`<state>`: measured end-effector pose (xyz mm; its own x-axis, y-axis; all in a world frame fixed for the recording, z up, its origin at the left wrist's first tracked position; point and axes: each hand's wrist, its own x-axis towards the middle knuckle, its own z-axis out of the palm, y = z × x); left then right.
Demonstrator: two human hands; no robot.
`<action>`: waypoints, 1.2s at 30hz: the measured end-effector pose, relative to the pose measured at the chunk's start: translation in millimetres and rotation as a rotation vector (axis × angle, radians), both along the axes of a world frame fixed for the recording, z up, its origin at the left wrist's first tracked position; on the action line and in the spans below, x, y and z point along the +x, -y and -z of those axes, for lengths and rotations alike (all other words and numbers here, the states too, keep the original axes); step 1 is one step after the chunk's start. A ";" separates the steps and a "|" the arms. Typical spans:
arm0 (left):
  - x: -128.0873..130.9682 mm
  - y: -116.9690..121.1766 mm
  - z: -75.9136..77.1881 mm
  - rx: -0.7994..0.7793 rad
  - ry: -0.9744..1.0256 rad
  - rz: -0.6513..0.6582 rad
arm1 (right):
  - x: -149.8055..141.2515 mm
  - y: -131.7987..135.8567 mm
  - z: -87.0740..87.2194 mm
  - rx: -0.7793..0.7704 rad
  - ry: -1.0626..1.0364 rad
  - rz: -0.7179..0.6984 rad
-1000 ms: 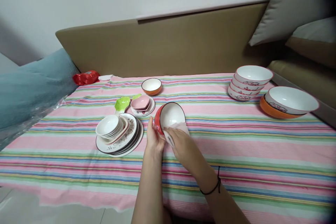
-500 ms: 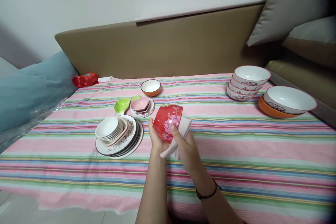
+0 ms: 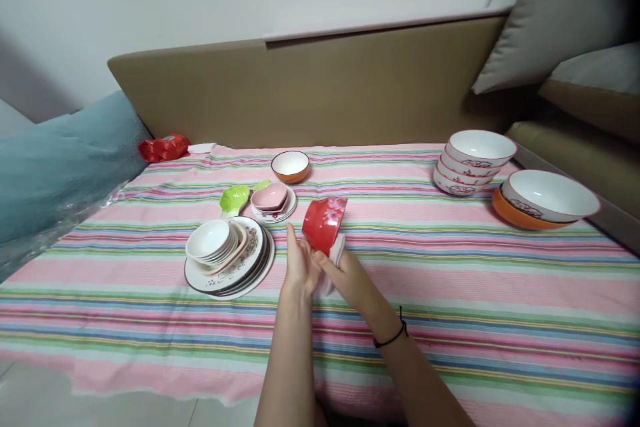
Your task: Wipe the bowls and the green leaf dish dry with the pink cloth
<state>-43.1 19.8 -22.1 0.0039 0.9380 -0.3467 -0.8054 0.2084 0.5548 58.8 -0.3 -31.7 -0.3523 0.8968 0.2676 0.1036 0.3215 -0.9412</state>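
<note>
Red bowl (image 3: pixel 324 221), centre of the frame, tilted; probably rigid, slippery and breakable, best supported at base and rim. The left hand (image 3: pixel 301 265) cups it, fingers partly spread; the right hand (image 3: pixel 347 275) clamps soft cloth (image 3: pixel 336 252) against it.

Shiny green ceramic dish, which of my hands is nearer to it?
Left. Your left hand is right of the green dish, closer to you; your right hand is farther right.

- You were in what looked like a home.
- A padded backrest (image 3: pixel 310 93) stood beyond your striped cloth (image 3: pixel 450 280).
- You had pillows (image 3: pixel 545 20) at both sides.
</note>
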 end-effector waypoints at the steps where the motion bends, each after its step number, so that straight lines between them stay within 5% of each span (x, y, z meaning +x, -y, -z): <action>1: 0.6 1.7 -2.8 -0.001 -0.018 0.034 | 1.0 -3.3 2.1 -0.022 -0.033 0.021; 12: -1.2 9.8 -14.8 0.076 -0.240 0.235 | 24.0 -25.7 -2.3 -0.130 -0.078 0.498; 16: 3.5 8.4 -15.4 0.150 -0.310 0.026 | 35.2 -22.1 -16.9 -0.363 -0.495 0.579; 19: 3.8 4.0 -7.5 0.105 -0.405 -0.266 | 37.0 -13.8 -34.0 -0.467 -0.645 0.547; 21: -0.6 2.1 0.1 0.037 -0.367 -0.333 | 32.9 -8.0 -45.8 -0.507 -0.695 0.492; 25: -16.2 4.3 10.1 -0.075 -0.129 -0.375 | 14.7 0.0 -58.8 -0.609 -0.873 0.316; 30: -19.5 14.6 -2.5 -0.064 -0.009 -0.292 | -10.7 6.3 -50.2 -0.762 -0.886 0.131; 33: -17.0 16.8 -9.2 -0.184 0.020 -0.286 | -22.3 11.9 -44.9 -0.719 -0.803 0.121; 36: -20.6 13.2 -0.3 -0.186 0.043 -0.327 | -32.9 20.2 -43.9 -0.571 -0.655 0.134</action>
